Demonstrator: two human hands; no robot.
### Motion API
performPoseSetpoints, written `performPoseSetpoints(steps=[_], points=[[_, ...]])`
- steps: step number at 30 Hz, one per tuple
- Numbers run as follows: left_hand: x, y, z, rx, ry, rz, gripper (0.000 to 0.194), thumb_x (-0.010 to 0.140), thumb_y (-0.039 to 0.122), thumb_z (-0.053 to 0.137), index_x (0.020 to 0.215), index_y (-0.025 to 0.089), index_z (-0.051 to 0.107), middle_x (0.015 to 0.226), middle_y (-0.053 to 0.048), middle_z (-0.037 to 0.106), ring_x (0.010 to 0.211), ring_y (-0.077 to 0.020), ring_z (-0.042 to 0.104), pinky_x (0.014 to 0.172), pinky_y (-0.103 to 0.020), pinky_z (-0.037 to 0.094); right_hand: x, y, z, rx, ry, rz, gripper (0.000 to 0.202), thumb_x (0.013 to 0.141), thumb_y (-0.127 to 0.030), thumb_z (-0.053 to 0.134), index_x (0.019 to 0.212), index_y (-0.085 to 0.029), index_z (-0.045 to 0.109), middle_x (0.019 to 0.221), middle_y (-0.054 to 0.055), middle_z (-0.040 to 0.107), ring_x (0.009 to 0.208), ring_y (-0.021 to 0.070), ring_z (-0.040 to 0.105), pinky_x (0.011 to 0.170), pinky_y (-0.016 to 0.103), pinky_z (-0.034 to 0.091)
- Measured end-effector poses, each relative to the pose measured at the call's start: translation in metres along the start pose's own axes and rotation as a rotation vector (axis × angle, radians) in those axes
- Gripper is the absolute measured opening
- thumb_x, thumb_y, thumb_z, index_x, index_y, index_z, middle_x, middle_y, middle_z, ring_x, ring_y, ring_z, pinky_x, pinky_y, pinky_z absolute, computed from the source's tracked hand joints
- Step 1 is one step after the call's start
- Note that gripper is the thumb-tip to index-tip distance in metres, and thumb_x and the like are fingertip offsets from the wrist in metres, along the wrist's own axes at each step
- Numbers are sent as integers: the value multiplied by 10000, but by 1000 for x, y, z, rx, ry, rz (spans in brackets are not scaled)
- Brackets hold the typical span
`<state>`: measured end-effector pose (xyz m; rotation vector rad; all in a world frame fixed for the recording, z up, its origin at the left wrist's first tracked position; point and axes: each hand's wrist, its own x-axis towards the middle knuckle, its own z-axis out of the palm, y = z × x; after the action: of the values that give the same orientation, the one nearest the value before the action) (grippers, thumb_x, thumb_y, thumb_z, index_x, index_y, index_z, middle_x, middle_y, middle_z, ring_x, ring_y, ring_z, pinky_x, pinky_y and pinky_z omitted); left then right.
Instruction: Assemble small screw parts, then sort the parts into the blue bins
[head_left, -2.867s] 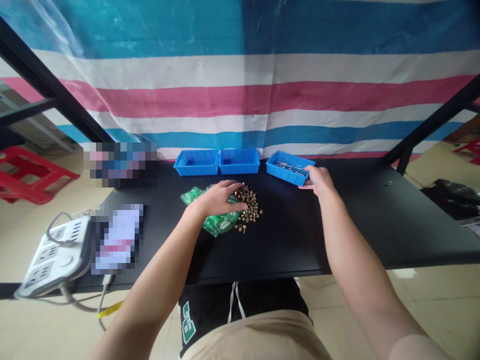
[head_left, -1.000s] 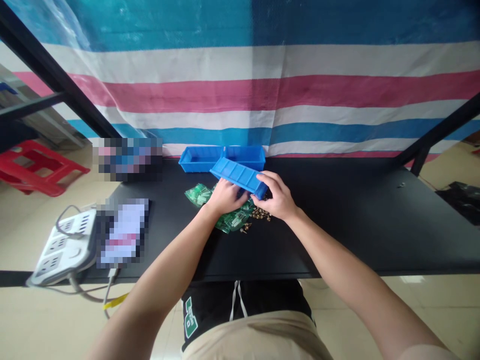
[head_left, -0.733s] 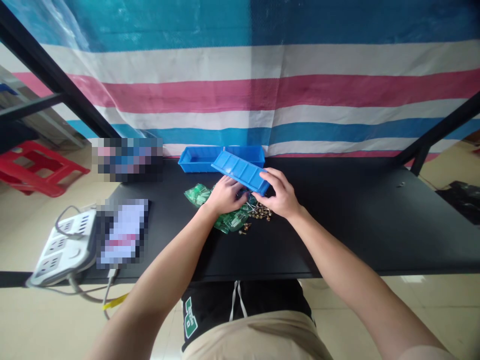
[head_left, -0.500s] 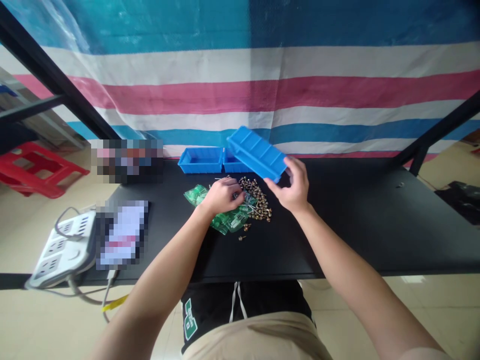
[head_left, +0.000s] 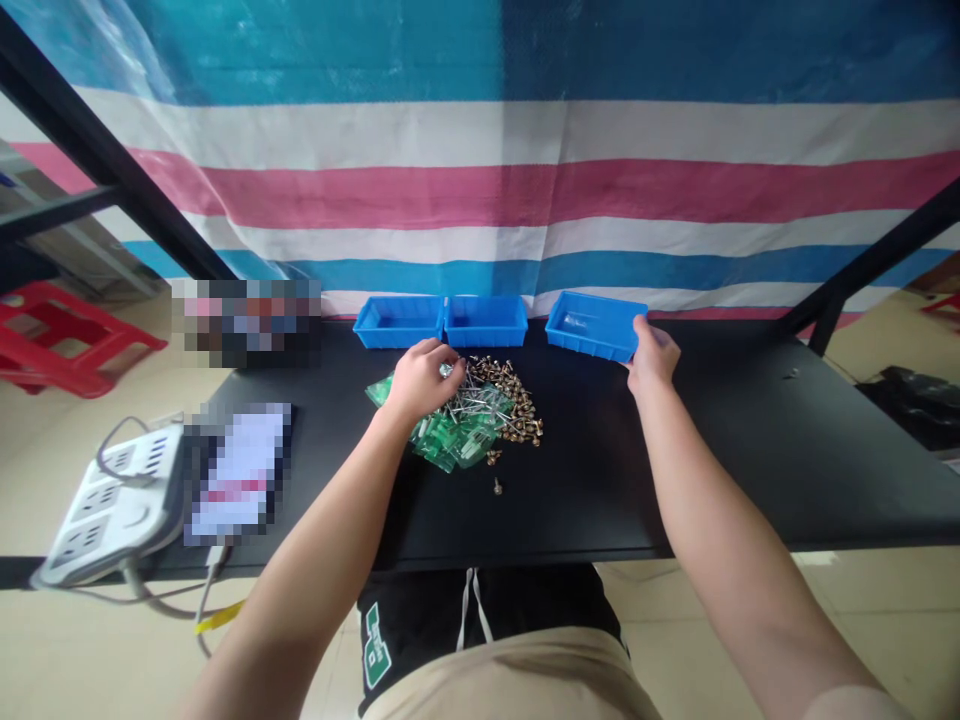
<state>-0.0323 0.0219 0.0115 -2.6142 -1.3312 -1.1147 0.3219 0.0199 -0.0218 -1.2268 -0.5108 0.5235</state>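
Observation:
My right hand [head_left: 654, 357] grips the right end of a blue plastic bin [head_left: 596, 330], thumb on the near wall. The bin is slightly turned, its open top facing up, at the back of the black table. My left hand [head_left: 426, 380] is over the pile's left side, fingers curled; a shiny bit shows at the fingertips, but I cannot make out what it is. The heap has brass-coloured screws [head_left: 525, 415], long silver nails or screws [head_left: 474, 400] and small green plastic packets [head_left: 450, 440]. A loose screw [head_left: 497, 487] lies nearer the front edge.
Two more blue bins, a left one [head_left: 397, 338] and a middle one [head_left: 486, 335], stand side by side behind the pile. A white power strip [head_left: 120, 500] with cables and a blurred phone-like object [head_left: 240, 470] lie at left. Black frame posts flank the table; a striped sheet hangs behind.
My right hand has moved right and lowered the tilted bin to an upright position near the tabletop, uncovering the middle bin. My left hand has shifted slightly left; more silver pieces show on the heap.

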Motion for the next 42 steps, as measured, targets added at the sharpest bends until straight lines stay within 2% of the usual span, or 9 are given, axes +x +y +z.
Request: performPoseSetpoints(steps=[5, 8, 11, 16, 26, 31, 35, 38, 42], points=[[0, 0, 2, -6, -29, -7, 220, 857, 308, 519, 734, 177, 647, 740, -51, 617, 727, -184, 570, 690, -321, 458, 0, 0, 2, 7, -50, 139, 367, 662, -433, 746, 877, -149, 655, 755, 7, 668, 746, 193, 664, 624, 349, 570], [0, 0, 2, -4, -44, -14, 221, 858, 313, 518, 745, 177, 652, 753, -52, 619, 726, -184, 572, 691, -323, 463, 1, 7, 3, -109, -110, 14, 379, 624, -386, 762, 908, -154, 665, 830, 20, 692, 824, 199, 667, 751, 368, 560], [0, 0, 2, -3, -61, -17, 225, 861, 318, 515, 755, 177, 655, 767, -53, 620, 728, -185, 577, 693, -325, 467, 2, 18, 2, -284, -6, -164, 424, 655, -458, 734, 938, -158, 633, 922, 50, 693, 906, 210, 658, 879, 401, 519], [-1, -1, 3, -11, -78, -9, 224, 863, 329, 519, 776, 179, 662, 791, -57, 631, 770, -200, 598, 729, -339, 482, 6, 29, 3, -429, 35, -247, 527, 706, -580, 650, 985, -136, 603, 984, 122, 683, 924, 240, 655, 882, 414, 508], [0, 0, 1, -17, -114, 2, 229, 879, 329, 510, 805, 181, 669, 804, -64, 637, 790, -207, 606, 744, -354, 483, -1, 26, 13, -665, -211, -275, 595, 779, -691, 503, 975, -156, 677, 913, 133, 726, 903, 303, 667, 870, 447, 494], [1, 1, -1, -11, -119, 16, 214, 878, 318, 514, 819, 182, 667, 796, -61, 629, 790, -207, 598, 756, -358, 485, 0, 26, 14, -689, -262, -200, 692, 771, -617, 569, 1268, -136, 550, 1217, 174, 643, 1177, 332, 569, 1018, 485, 416], [3, -1, -3, 13, -110, 12, 204, 875, 299, 506, 831, 181, 666, 808, -64, 635, 805, -213, 592, 778, -366, 486, -26, 9, 17, -699, -126, -529, 710, 766, -559, 583, 1298, -95, 501, 1326, 220, 534, 1305, 354, 424, 1093, 540, 327], [4, -5, -4, 49, -98, -21, 206, 870, 265, 483, 839, 177, 666, 806, -72, 638, 800, -223, 587, 765, -371, 484, -59, -10, 21, -609, -407, -797, 463, 793, -530, 588, 1105, -188, 597, 1143, 142, 613, 1146, 302, 537, 1010, 489, 433], [5, -8, -6, 80, -70, -73, 197, 859, 255, 482, 837, 188, 666, 794, -70, 645, 820, -234, 598, 751, -360, 482, -94, -30, 29, -586, -923, -875, 459, 741, -556, 684, 1040, -218, 602, 1037, 98, 640, 1041, 286, 594, 943, 453, 491]])
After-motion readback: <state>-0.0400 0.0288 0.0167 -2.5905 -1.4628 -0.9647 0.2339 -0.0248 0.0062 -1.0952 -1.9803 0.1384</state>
